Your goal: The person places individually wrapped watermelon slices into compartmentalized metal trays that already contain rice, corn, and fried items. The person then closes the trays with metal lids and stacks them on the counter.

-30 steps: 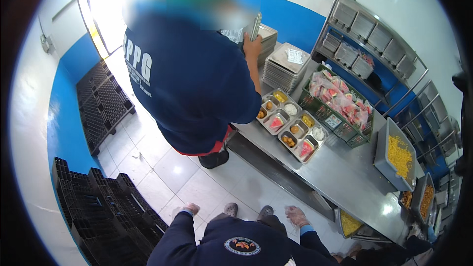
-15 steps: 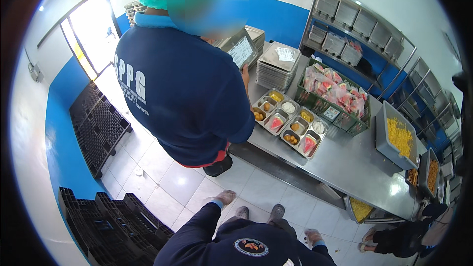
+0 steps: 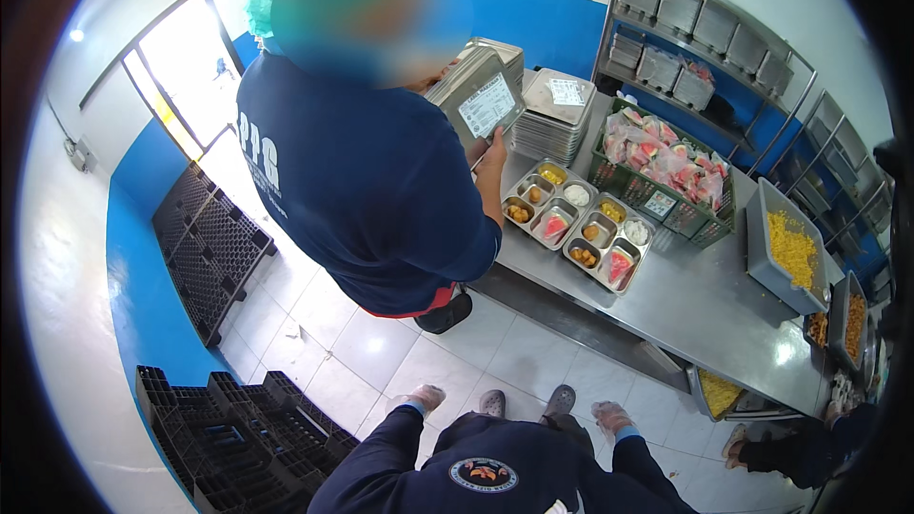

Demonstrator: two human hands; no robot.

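Note:
My left hand (image 3: pixel 426 398), in a clear plastic glove, hangs over the floor with its fingers loosely apart and nothing in them. My right hand (image 3: pixel 612 416), gloved alike, is lowered on the other side, also loosely open and holding nothing. Neither touches the steel table (image 3: pixel 657 309). On it, a compartment tray (image 3: pixel 540 230) and a second compartment tray (image 3: pixel 583 266) lie side by side, filled with watermelon, white and yellow foods and brown pieces. A co-worker (image 3: pixel 352 190) at the left holds a labelled steel lid or covered tray (image 3: pixel 479 103).
Covered trays stand in a stack (image 3: pixel 552 119) beside a green crate (image 3: pixel 705 224) of bagged watermelon slices. Farther right is a grey tub (image 3: pixel 776 266) of yellow food. Black plastic pallets (image 3: pixel 238 443) are at lower left. Another person (image 3: pixel 790 457) stands at lower right.
My view has shifted, so the scene sits a little farther right. My right hand has swung up and forward. The co-worker has turned the face toward me and tilted the labelled steel piece.

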